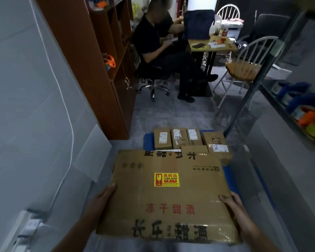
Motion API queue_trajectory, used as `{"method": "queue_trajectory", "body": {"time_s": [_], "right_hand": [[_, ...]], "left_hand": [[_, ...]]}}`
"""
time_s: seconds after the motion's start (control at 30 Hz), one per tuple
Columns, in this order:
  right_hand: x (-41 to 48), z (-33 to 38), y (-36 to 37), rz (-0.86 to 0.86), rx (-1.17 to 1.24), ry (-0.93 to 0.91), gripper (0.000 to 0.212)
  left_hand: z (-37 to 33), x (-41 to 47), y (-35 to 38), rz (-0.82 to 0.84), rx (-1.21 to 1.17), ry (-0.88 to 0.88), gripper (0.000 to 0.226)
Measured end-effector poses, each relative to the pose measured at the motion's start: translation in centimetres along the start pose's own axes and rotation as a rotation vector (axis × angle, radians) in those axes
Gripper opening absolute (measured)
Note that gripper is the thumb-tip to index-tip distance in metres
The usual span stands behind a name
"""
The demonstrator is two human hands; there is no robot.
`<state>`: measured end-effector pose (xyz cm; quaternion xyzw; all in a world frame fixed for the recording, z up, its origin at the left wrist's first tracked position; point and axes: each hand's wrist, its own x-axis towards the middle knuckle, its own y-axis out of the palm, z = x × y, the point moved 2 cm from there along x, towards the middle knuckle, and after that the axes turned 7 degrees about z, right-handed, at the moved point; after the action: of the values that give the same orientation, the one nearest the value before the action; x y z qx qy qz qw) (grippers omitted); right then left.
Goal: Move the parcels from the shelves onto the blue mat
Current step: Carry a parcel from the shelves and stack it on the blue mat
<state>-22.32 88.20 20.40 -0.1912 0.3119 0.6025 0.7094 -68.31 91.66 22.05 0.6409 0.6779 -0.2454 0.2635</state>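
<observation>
The box (169,193), closed and broad face up, is over the near part of the mat (148,142); whether it rests there cannot be told. Its long side seems to run left to right, and its print and yellow sticker (166,179) face away from the wearer. The left hand (103,197) grips its left edge and the right hand (234,206) its right edge. Smaller parcels (179,138) crowd the mat's far edge, side by side. A bookcase (98,70) left and a rack (298,108) right hold blurred orange and blue things. A person (158,46) sits at a table (213,47) beyond.
</observation>
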Motion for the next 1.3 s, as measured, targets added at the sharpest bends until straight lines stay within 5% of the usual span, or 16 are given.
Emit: {"method": "queue_trajectory", "body": {"time_s": [0.23,0.8,1.1,1.3], "right_hand": [[6.5,5.5,-0.7,-0.063,0.026,-0.002,0.054],[27.7,18.9,-1.0,-0.044,-0.064,-0.039,0.061],[44.6,20.9,1.0,-0.319,-0.19,-0.037,0.058],[58.2,19.9,0.2,-0.438,-0.283,0.009,0.06]], "left_hand": [[-6.9,9.2,3.7,0.112,0.032,-0.021,0.048],[-15.7,28.3,10.1,0.01,-0.009,-0.082,0.047],[-18.3,48.2,12.3,0.131,0.034,-0.037,0.057],[-15.5,61.0,14.4,0.224,0.013,0.008,0.023]]}}
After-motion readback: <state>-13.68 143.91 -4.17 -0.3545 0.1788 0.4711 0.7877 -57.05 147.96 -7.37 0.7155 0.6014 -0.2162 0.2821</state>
